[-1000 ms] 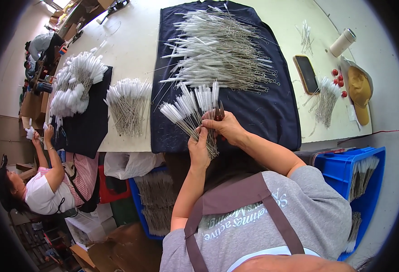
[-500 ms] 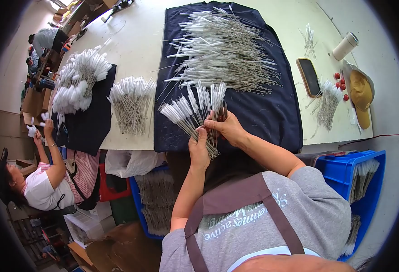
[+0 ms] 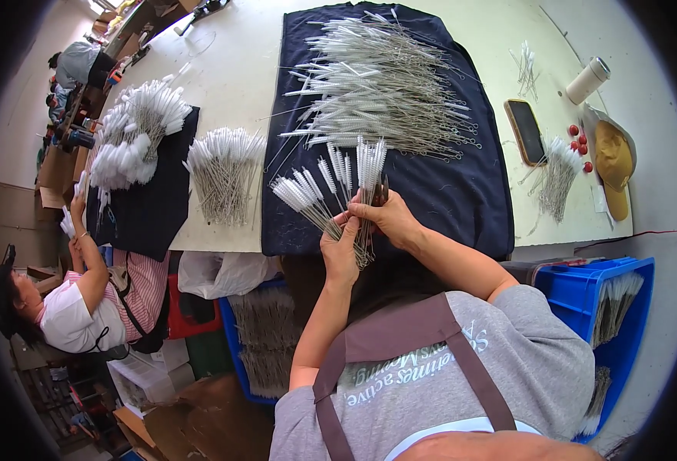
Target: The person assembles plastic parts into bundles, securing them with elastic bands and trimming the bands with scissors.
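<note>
White brushes (image 3: 370,167), clasped by left grip (image 3: 340,255) and right grip (image 3: 394,220), fan lengthwise, bristles (image 3: 297,192) forward.

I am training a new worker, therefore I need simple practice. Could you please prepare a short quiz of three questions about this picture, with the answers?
1. Multiple choice: what does the person's left grip hold?
A) a mug
B) thin-stemmed white brushes
C) a coil of rope

2. True or false: the phone lies to the right of the dark cloth that is beneath the large brush pile.

3. Fill in: the bin at the right side of the picture is ____ in colour.

Key: 1: B. 2: true. 3: blue.
</note>
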